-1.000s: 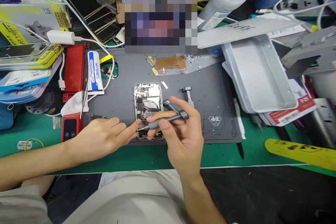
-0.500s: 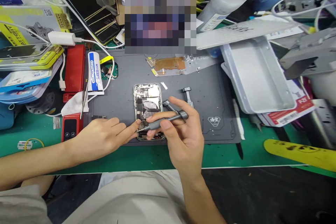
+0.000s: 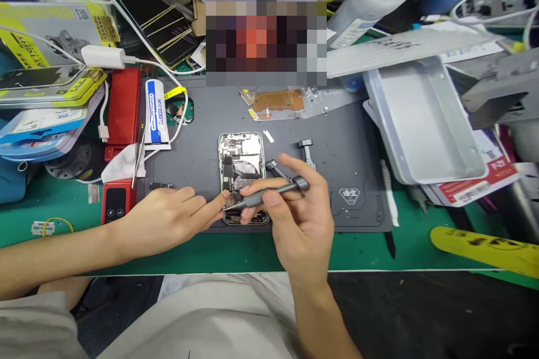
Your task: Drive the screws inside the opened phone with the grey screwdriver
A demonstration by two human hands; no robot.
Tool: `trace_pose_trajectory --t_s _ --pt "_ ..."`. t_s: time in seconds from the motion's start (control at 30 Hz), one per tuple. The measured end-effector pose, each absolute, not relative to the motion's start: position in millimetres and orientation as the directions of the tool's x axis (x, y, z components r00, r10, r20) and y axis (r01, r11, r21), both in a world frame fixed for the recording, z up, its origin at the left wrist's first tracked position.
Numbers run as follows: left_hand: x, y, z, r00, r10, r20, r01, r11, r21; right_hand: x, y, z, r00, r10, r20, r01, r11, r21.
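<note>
An opened phone [image 3: 242, 165] with its inner parts showing lies on a dark grey work mat [image 3: 193, 162]. My right hand [image 3: 295, 219] holds a grey screwdriver [image 3: 269, 195] nearly level, its tip down at the phone's lower left part. My left hand [image 3: 168, 217] rests on the mat beside the phone, its forefinger touching the phone's lower left edge next to the screwdriver tip. Two more grey screwdrivers [image 3: 306, 152] lie on the mat just right of the phone.
A white glue tube [image 3: 156, 115], tweezers [image 3: 137, 156] and a red device [image 3: 120, 140] lie at the mat's left. A metal tray [image 3: 421, 123] stands at the right, a yellow tool [image 3: 484, 242] near the front edge. Boxes, cables and phone parts crowd the back.
The view has shifted slightly, so everything sits a little to the right. Both hands and the screwdriver keep the same place on the phone.
</note>
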State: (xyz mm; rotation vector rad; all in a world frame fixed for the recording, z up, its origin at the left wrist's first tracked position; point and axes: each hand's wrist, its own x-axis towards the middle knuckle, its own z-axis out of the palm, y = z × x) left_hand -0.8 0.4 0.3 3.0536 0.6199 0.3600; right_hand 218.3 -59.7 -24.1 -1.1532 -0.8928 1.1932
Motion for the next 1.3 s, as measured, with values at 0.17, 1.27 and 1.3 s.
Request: trace_pose_trajectory --t_s 0.17,1.27,1.3 --pt "-0.1 0.8 0.6 0.898 0.377 0.227 0.375 -0.925 0.052 219.7 -60.7 -26.1 0.226 0.972 -0.064 -0.213 -0.015 -0.977" --pt "-0.6 0.0 -0.8 0.909 0.367 0.197 0.365 -0.930 0.051 219.8 -61.6 -26.4 0.216 0.975 -0.044 -0.137 -0.014 -0.991" --pt "-0.6 0.1 -0.7 0.908 0.368 0.198 0.365 -0.930 0.053 219.4 -61.4 -26.4 0.219 0.975 -0.039 -0.137 -0.009 -0.990"
